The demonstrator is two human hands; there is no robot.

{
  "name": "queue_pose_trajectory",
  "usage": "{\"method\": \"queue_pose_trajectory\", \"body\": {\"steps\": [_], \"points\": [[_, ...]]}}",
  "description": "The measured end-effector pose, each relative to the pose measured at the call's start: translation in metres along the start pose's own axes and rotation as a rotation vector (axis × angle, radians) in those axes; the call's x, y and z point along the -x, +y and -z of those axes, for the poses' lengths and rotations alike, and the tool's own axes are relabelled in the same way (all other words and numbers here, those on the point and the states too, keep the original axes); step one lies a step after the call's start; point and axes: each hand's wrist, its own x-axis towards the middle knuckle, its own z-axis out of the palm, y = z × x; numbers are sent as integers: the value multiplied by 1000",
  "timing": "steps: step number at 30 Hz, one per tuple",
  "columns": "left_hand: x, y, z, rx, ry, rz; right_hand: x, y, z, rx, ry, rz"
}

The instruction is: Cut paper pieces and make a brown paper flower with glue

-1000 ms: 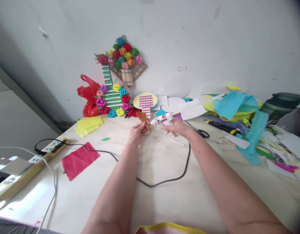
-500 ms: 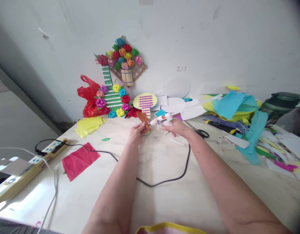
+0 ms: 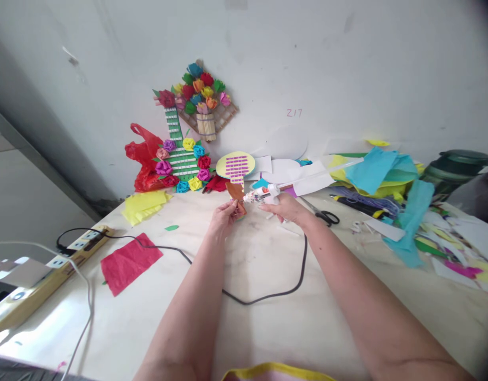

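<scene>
My left hand (image 3: 225, 216) pinches a piece of orange-brown paper (image 3: 235, 191), folded or curled, over the middle of the table. In my right hand (image 3: 288, 208) is a white hot glue gun (image 3: 263, 194) with a patterned body. Its nozzle points left and comes right up to the orange paper; whether they touch I cannot tell. A long clear glue stick (image 3: 327, 170) sticks out of the back of the gun. Just behind the hands stands a yellow oval card with purple woven strips (image 3: 237, 165), its lower end partly hidden by the orange paper.
A black cord (image 3: 247, 302) loops across the table to a power strip (image 3: 75, 247) at left. Red crepe paper (image 3: 131, 263) and yellow paper (image 3: 145, 205) lie left. Scissors (image 3: 327, 216), a cutter (image 3: 358, 206) and paper scraps (image 3: 450, 238) lie right. A flower-decorated green guitar shape (image 3: 182, 161) leans on the wall.
The orange-brown paper has turned a little in my left hand, its upper part shifting right. My right hand keeps the glue gun in nearly the same place.
</scene>
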Motion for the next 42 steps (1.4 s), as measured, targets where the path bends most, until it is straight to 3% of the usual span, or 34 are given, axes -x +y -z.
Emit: {"method": "queue_pose_trajectory", "body": {"steps": [31,36,42], "points": [[7,2,-7,-37,-72,65,-8,7,-3,105,76,-34],[3,1,-2,-25,-20,41,-4,1,-3,-25,109,-12],[0,7,8,40,67,-38,0,0,-3,-152,59,16]]}}
